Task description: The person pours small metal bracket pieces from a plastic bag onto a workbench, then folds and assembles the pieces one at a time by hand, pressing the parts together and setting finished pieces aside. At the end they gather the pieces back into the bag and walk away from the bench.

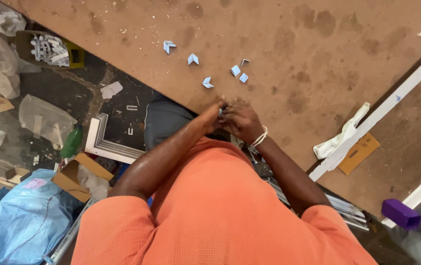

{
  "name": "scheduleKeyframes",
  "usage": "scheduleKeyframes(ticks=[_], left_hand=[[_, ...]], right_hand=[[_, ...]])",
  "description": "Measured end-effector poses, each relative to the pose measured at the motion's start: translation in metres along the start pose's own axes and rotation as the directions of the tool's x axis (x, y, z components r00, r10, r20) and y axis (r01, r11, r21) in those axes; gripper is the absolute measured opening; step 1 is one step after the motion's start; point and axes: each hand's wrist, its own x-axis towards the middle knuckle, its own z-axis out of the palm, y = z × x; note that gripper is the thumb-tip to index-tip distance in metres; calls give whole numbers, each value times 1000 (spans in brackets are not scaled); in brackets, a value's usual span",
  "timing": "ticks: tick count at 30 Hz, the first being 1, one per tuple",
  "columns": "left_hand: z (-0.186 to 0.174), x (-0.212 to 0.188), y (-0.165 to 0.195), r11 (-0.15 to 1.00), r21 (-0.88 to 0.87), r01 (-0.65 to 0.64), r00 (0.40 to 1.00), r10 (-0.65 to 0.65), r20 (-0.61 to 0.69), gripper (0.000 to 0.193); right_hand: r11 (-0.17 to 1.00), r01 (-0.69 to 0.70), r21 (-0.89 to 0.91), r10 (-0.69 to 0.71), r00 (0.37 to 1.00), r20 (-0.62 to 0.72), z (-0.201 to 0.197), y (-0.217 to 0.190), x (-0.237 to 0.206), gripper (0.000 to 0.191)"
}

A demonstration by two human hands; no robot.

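Orange shirt (220, 211) sits closest. Both hands, left hand (211, 118) and right hand (240, 121), grip one small blue piece (221, 112) (mostly hidden) at the counter (279, 54) edge. Box (75, 54) on the floor holds white parts (48, 48).

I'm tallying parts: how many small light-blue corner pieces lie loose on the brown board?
5 loose: one far left, one, one nearer the hands, and a pair. Another may be hidden between the hands.

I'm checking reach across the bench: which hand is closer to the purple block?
Right. The right hand is on the purple block's side; the left hand sits just beyond it.
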Motion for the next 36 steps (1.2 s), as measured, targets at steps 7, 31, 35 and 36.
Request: scheduleKeyframes(ticks=[7,31,35,36], left_hand=[[-8,-12,-7,995,41,-93,992,96,-78,41],[-20,-17,-5,857,147,-493,849,437,298,26],[-18,-16,-7,866,53,-497,851,475,225,18],[-17,-15,-7,860,49,-507,849,490,197,18]], right_hand=[[910,-408,75,414,888,-198,6,72,6,15],[224,-582,782,590,719,367,54,61,-53,11],[335,-552,764,726,668,164,67,27,-36,14],[348,-550,759,746,653,131,68,21,-32,17]])
